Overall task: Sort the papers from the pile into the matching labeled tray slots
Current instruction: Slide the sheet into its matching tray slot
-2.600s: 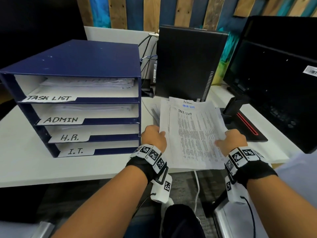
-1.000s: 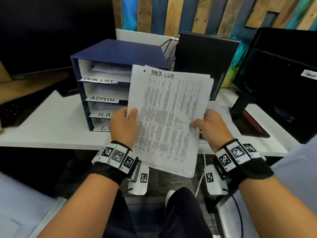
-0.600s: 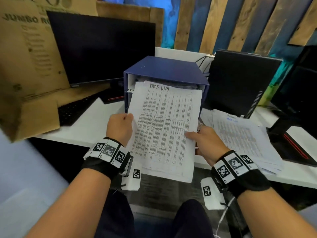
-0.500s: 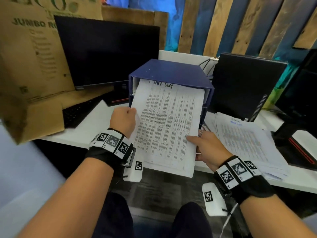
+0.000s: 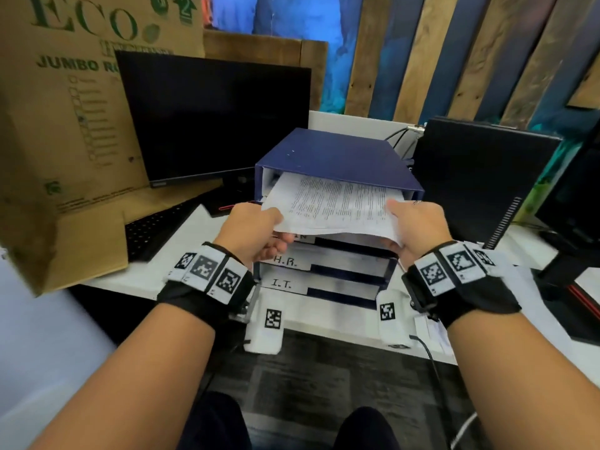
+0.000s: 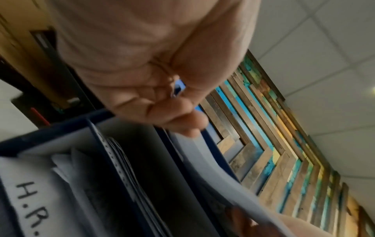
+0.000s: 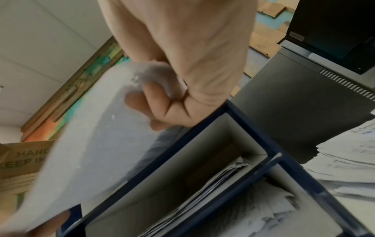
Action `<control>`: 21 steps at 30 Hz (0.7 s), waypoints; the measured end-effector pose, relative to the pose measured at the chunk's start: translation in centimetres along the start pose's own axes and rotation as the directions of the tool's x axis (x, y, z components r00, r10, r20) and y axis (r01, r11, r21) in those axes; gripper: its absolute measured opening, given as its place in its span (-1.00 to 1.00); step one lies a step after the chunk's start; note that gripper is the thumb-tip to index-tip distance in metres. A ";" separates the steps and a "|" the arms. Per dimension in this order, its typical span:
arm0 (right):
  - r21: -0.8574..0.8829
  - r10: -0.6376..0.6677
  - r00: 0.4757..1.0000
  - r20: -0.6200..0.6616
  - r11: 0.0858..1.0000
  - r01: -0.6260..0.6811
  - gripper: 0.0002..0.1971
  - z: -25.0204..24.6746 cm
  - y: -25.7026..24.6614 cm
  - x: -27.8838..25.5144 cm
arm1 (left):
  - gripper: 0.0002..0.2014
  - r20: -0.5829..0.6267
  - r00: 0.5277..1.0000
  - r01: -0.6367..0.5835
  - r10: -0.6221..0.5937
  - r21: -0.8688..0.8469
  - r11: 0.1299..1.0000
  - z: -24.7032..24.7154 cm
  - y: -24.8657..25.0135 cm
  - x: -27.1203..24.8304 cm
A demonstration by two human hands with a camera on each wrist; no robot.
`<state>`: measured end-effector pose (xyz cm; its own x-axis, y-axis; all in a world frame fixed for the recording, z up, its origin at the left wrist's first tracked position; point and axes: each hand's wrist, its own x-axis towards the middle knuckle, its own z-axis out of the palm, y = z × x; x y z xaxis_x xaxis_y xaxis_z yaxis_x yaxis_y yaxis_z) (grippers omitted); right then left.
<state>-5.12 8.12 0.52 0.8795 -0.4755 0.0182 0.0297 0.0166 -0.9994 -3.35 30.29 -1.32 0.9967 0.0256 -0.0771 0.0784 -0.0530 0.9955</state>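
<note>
From the head camera, the left hand (image 5: 251, 228) and the right hand (image 5: 417, 227) each grip a near corner of a white printed sheaf of papers (image 5: 334, 206), whose far edge sits inside the top slot of a dark blue four-slot cardboard paper tray (image 5: 337, 157) on the white desk (image 5: 191, 235). Handwritten labels "H.R." and "I.T." show on the lower slots; the top label is hidden by the sheaf. A black monitor (image 5: 214, 118) and a brown cardboard box (image 5: 61, 131) stand to the left, a black computer case (image 5: 480, 177) to the right. The left wrist camera shows the fingers (image 6: 182, 121) curled beneath the sheaf's edge beside the "H.R." label. The right wrist camera shows the fingers (image 7: 148, 102) clenched under the sheaf's corner above the tray's slots, with the white pile of loose papers (image 7: 349, 163) lying just beside the tray.
</note>
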 end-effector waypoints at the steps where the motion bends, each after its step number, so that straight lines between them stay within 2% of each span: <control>1: 0.036 0.003 1.000 -0.015 0.999 -0.003 -0.87 0.2 -0.1 0.0 | -0.84 -0.054 0.998 -0.032 0.029 -0.040 0.999 0.4 0.0 0.3; 3: 0.065 -0.028 0.998 -0.052 0.997 0.032 -0.88 0.1 0.1 -0.3 | -0.81 -0.163 0.983 -0.101 0.089 -0.063 0.993 1.4 0.3 1.6; 6: -0.023 -0.133 0.988 -0.074 0.991 0.132 -0.79 -0.8 1.0 -0.8 | -0.78 -0.260 0.956 -0.146 0.137 -0.018 0.989 2.8 0.8 3.2; 11: -0.131 -0.221 0.975 0.010 0.966 0.221 -0.80 -1.0 1.3 -0.9 | -0.77 -0.325 0.943 -0.114 0.065 -0.136 0.984 4.7 2.2 4.7; 13: -0.172 -0.235 0.971 0.041 0.956 0.239 -0.82 -0.7 1.4 -0.9 | -0.74 -0.333 0.936 -0.128 0.116 -0.015 0.992 4.7 2.2 4.7; 15: -0.267 -0.307 0.950 0.056 0.913 0.310 -0.84 -0.7 1.6 -0.8 | -0.65 -0.375 0.893 -0.220 0.250 0.122 0.968 4.1 1.6 4.0; 16: -0.367 -0.377 0.924 0.064 0.852 0.373 -0.86 -0.7 1.7 -0.7 | -0.61 -0.392 0.851 -0.265 0.348 0.253 0.931 3.7 1.4 3.5; 17: -0.466 -0.448 0.890 0.088 0.771 0.435 -0.87 -0.6 1.8 -0.7 | -0.58 -0.388 0.800 -0.274 0.458 0.442 0.854 3.3 1.1 3.0; 19: -0.595 -0.547 0.817 0.181 0.601 0.534 -0.91 -0.3 2.0 -0.9 | -0.63 -0.303 0.694 -0.261 0.653 0.740 0.620 3.0 0.5 2.3; 21: -0.651 -0.594 0.759 0.265 0.471 0.596 -0.82 0.3 2.4 -0.5 | -0.69 -0.127 0.599 -0.404 0.790 0.805 0.435 3.6 0.1 1.8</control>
<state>-5.34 8.69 -1.92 0.7761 -0.1379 0.6153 0.2289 -0.8477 -0.4786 -1.49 26.79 -1.57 0.6565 0.0999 0.7476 -0.3512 -0.8367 0.4202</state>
